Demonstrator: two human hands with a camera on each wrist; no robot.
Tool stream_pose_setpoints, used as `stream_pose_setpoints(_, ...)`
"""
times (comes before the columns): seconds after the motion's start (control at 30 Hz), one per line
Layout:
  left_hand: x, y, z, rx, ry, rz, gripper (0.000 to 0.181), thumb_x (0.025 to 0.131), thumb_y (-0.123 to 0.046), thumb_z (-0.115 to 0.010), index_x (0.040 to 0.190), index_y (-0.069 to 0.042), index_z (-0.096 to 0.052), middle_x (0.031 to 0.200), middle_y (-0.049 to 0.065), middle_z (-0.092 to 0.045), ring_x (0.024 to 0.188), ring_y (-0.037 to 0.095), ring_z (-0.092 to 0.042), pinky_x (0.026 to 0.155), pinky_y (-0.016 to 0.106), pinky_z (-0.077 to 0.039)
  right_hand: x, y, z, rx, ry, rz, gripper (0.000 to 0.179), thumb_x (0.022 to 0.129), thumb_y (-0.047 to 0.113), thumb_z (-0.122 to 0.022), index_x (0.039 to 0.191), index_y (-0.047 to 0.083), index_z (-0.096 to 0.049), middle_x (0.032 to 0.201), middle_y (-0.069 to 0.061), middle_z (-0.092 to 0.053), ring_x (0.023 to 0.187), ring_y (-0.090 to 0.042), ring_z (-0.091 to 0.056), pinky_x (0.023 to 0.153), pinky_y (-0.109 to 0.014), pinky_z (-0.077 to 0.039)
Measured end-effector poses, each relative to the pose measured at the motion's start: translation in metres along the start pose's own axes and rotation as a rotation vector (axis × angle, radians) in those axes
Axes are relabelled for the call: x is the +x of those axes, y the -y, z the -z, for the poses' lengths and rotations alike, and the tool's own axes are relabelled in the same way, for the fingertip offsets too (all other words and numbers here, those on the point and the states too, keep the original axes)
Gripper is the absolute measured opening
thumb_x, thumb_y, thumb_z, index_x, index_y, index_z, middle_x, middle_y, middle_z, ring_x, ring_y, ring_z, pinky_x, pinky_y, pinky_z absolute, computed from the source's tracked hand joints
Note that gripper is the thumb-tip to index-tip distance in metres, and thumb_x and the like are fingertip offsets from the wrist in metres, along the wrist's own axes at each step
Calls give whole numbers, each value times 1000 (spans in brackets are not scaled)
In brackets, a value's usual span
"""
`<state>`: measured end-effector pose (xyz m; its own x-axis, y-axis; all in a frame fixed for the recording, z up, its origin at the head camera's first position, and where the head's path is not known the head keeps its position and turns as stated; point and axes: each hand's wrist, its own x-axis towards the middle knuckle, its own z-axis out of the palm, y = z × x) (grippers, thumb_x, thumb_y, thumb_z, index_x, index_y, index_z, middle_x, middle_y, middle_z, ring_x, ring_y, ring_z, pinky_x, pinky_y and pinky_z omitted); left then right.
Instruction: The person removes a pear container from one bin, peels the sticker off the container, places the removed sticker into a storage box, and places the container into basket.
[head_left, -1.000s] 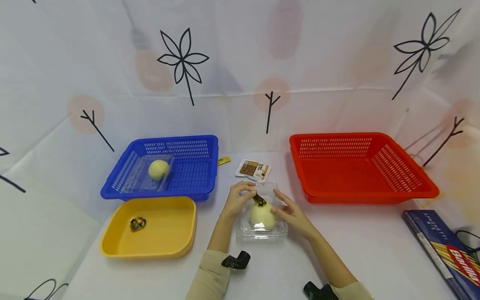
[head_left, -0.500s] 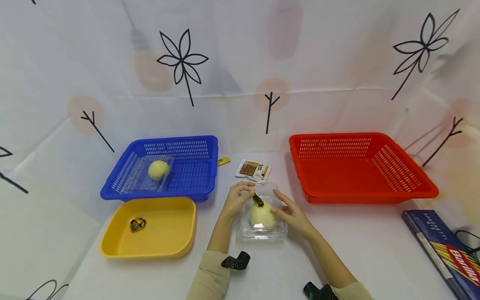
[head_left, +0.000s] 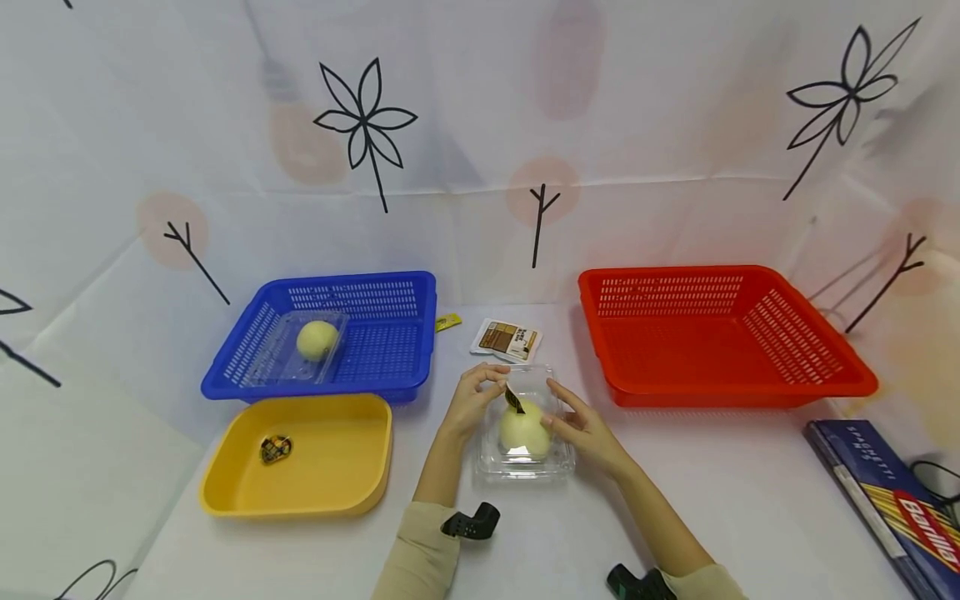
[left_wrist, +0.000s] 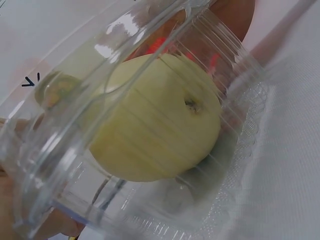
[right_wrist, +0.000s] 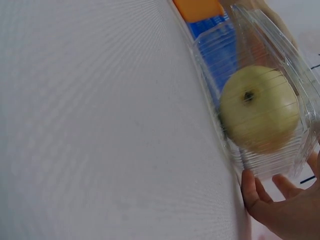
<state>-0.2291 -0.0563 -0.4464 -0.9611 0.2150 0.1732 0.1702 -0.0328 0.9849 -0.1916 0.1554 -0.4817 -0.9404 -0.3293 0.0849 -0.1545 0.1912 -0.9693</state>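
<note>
A clear plastic clamshell box (head_left: 492,465) stands on the white cloth between both hands, a round pale yellow fruit (head_left: 523,435) inside. Over the lid a black and gold label (head_left: 514,402) stands up, partly lifted; the left hand (head_left: 472,402) pinches its upper end between thumb and fingers. Against the box's right side, the right hand (head_left: 590,427) holds it, fingers on the edge and thumb on the lid. The left wrist view shows the fruit (left_wrist: 160,120) through the ridged plastic. In the right wrist view, fingertips (right_wrist: 248,181) touch the box's lower edge.
A blue basket (head_left: 390,385) holds another boxed pale fruit (head_left: 317,340). The yellow tray (head_left: 330,492) before it holds a crumpled black and gold piece (head_left: 275,448). Behind the box lie a sachet (head_left: 507,340) and small yellow packet (head_left: 448,321). Rightward are a red basket (head_left: 675,367) and blue spaghetti box (head_left: 885,475).
The black and gold label has curled up more steeply and looks narrower, its top shifting slightly left. Both hands and the box stay almost still.
</note>
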Motion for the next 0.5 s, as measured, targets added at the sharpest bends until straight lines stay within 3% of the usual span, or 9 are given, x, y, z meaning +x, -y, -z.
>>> stream_pose_setpoints(0.1, 4, 13, 1, -13, -2, -8, 6, 85, 11, -54, 83, 16, -56, 117, 31, -55, 132, 44, -27, 108, 62, -5, 0, 0, 0, 0, 0, 2, 64, 92, 13, -59, 147, 4, -29, 147, -30, -25, 108, -40, -56, 88, -43, -50)
stream_pose_setpoints(0.23, 4, 12, 2, -32, 7, -15, 9, 85, 12, -53, 85, 21, -52, 116, 35, -53, 134, 47, -22, 109, 60, -2, 0, -1, 0, 1, -3, 0, 63, 91, 13, -59, 146, 3, -29, 147, -30, -25, 108, -40, -56, 88, -42, -50)
stream_pose_setpoints(0.33, 3, 12, 2, -54, 10, 0, 9, 86, 13, -51, 85, 22, -50, 116, 36, -51, 131, 45, -28, 109, 58, -6, 0, 0, 0, -1, -5, -4, 64, 91, 13, -59, 147, 4, -29, 147, -29, -25, 108, -39, -56, 88, -42, -49)
stream_pose_setpoints(0.5, 6, 18, 4, -78, -5, 30, 7, 87, 10, -53, 82, 15, -53, 114, 26, -56, 118, 32, -45, 106, 50, -22, -1, 2, 0, 9, -1, -15, 64, 92, 14, -59, 147, 5, -28, 148, -29, -24, 108, -39, -55, 88, -43, -49)
